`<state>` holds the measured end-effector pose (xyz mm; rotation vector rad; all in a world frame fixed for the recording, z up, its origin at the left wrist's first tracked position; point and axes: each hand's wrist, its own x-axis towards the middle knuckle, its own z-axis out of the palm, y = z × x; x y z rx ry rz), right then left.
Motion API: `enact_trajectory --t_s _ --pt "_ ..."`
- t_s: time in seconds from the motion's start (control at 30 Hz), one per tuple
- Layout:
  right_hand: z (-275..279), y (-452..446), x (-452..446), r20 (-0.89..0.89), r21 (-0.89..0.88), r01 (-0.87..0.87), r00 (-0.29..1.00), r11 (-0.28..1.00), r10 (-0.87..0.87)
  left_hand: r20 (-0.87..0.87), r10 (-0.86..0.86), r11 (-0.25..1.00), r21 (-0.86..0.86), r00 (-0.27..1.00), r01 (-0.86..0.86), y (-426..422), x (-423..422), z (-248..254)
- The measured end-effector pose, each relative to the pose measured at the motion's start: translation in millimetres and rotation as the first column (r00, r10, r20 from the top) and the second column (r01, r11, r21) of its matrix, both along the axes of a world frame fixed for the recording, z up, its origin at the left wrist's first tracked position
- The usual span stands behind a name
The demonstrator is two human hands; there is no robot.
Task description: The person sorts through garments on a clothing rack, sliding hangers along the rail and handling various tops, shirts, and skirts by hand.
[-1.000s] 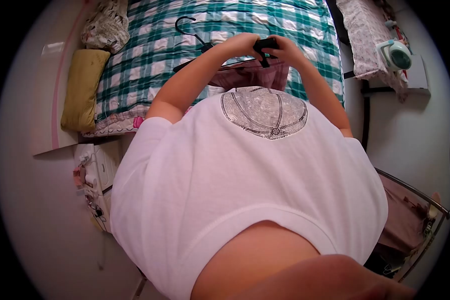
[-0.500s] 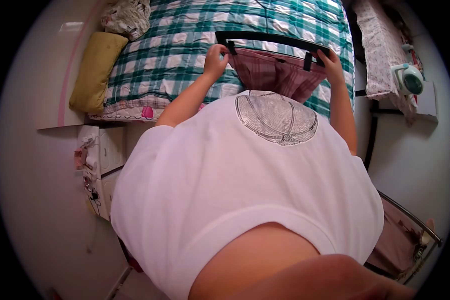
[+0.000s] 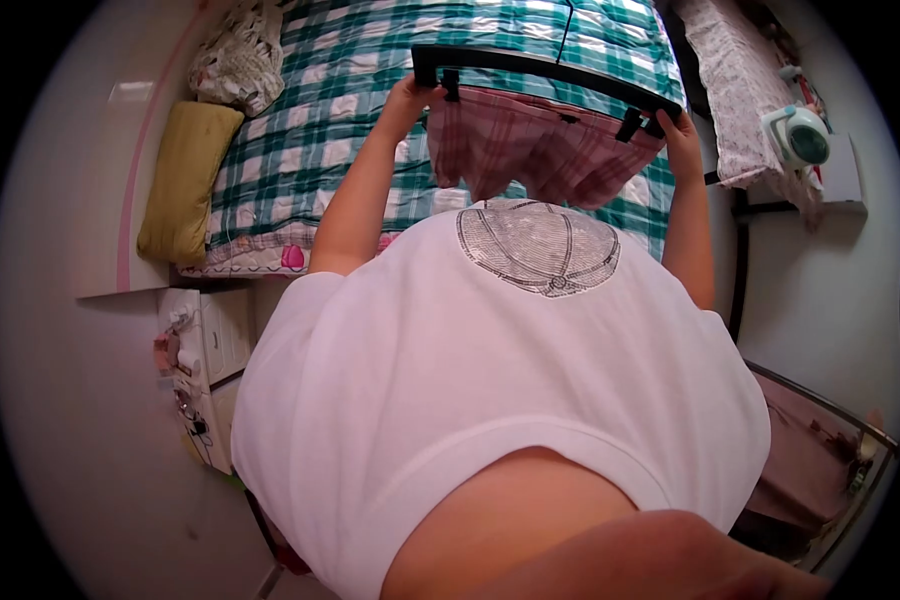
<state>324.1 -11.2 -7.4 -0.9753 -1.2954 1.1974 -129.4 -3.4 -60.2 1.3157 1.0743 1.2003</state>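
Note:
A black hanger (image 3: 540, 68) is held up over the bed, its thin hook pointing away from me. Pink plaid cloth (image 3: 530, 150) hangs from the hanger's two black clips. My left hand (image 3: 407, 103) grips the hanger's left end beside the left clip, fingers closed. At the right end, my right hand (image 3: 681, 138) has its fingers closed on the hanger near the other clip. The lower edge of the cloth reaches close to my white shirt.
Below the hanger lies a bed with a green and white checked cover (image 3: 300, 165). A yellow pillow (image 3: 185, 180) and a bundled patterned cloth (image 3: 238, 58) are at its left. At the right are a white and teal appliance (image 3: 800, 136) and a metal rail (image 3: 820, 402).
My hands were close together at a black clip and have moved apart to the hanger's two ends. The hanger is now raised, with the pink cloth spread between the clips.

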Motion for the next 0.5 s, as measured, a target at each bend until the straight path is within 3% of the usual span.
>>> enact_trajectory --t_s 0.13,0.2,0.27,0.3,0.43,0.5 --pt "-18.8 2.4 14.0 0.063 0.013 0.009 0.998 1.0 -0.01 -0.02 0.044 0.997 0.059 0.999 -0.042 -7.4 8.5 44.6" --pt "-29.5 -0.8 14.1 -0.004 -0.037 0.022 1.0 0.999 -0.022 -0.017 0.044 0.995 0.093 0.999 -0.043 -9.1 8.0 52.5" --pt "-30.9 -17.9 8.6 -0.072 -0.094 0.06 0.995 0.994 -0.067 0.014 0.012 0.994 0.107 1.0 -0.013 -12.0 8.6 54.7" --pt "-3.3 -41.7 -16.4 -0.099 -0.079 0.09 0.99 0.993 -0.098 0.016 0.009 0.996 0.092 1.0 -0.01 -13.9 6.7 55.2" --pt "-6.6 -82.7 -10.3 0.023 -0.074 0.172 0.985 0.982 -0.171 0.057 -0.086 0.99 0.121 0.995 0.078 -8.5 5.1 42.5" --pt "0.8 -113.7 -18.2 0.002 -0.053 0.219 0.976 0.974 -0.219 0.095 -0.167 0.98 0.129 0.981 0.154 -6.6 10.8 40.5"
